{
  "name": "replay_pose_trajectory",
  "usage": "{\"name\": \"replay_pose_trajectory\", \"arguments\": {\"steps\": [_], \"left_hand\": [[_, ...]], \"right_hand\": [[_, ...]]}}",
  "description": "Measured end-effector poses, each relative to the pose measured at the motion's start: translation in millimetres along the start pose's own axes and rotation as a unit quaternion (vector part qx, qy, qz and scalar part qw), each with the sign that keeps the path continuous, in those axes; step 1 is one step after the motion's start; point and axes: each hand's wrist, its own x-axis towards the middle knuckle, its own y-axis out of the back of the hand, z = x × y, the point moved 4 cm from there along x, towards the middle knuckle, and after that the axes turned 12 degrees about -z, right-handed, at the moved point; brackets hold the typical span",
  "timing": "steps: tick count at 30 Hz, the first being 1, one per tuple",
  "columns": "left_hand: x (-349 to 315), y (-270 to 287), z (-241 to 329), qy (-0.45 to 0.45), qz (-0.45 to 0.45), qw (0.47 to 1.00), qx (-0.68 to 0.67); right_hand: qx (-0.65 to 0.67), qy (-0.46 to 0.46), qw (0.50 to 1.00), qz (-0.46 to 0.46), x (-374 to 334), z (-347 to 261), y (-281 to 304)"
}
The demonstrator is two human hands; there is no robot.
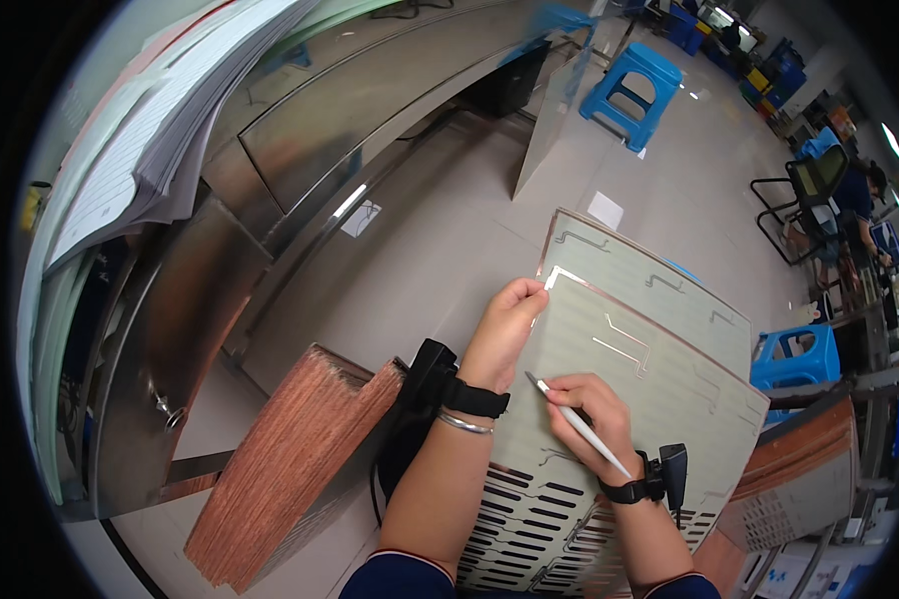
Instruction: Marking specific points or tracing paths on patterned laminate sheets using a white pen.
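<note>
A large pale green circuit board panel (669,424) with copper traces and rows of dark slots lies tilted in front of me. My left hand (506,324) is closed on its upper left edge, thumb on the top face, fingers partly hidden. In my right hand (594,419) is a slim white pen-shaped tool (594,435), pinched between thumb and fingers. The tool's dark tip points up and left, over the panel near its left edge; whether it touches cannot be told. Behind the panel, a second similar panel (659,285) shows its upper part.
To the left stands a thick stack of copper-edged boards (300,449), beside a metal cabinet (185,329) with papers (135,170) on it. Another board stack (794,464) is at right. Blue stools (634,95) and a seated person (859,205) are farther off.
</note>
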Motion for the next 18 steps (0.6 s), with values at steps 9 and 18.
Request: {"name": "replay_pose_trajectory", "arguments": {"steps": [9, 18], "left_hand": [[-0.4, -2.0, 2.5, -0.002, 0.007, 1.0, 0.016], [0.0, -0.5, 2.0, 0.002, -0.002, 1.0, 0.006]], "right_hand": [[0.002, -0.005, 1.0, 0.006, 1.0, 1.6, -0.7], [0.029, -0.015, 0.999, -0.007, 1.1, 2.6, 2.1]]}}
